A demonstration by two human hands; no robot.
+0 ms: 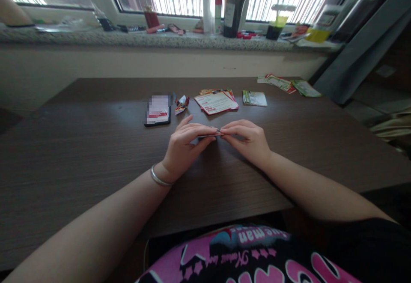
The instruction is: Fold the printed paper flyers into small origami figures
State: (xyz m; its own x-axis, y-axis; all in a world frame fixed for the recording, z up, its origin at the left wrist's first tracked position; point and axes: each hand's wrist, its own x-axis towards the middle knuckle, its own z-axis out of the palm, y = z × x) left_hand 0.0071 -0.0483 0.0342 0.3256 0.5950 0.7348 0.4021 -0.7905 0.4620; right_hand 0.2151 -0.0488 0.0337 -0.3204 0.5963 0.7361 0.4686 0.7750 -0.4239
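Observation:
My left hand [189, 139] pinches a thin, flat card [209, 135] between fingers and thumb, a little above the table. It is seen almost edge-on, so its printed face does not show, and I cannot tell whether it is one card or several. My right hand [247, 139] is closed in a pinch on the card's right end, its fingertips close to those of the left. Beyond my hands lie a loose pile of printed cards [215, 102], a crumpled wrapper [182, 104] and a neat stack of smaller cards [254, 98].
A phone [158, 111] lies left of the wrapper on the dark wooden table [96, 163]. More cards or wrappers [279, 83] are at the far right edge. Bottles [234, 11] and small items crowd the stone windowsill [122, 39] behind. A grey curtain [359, 43] hangs at right.

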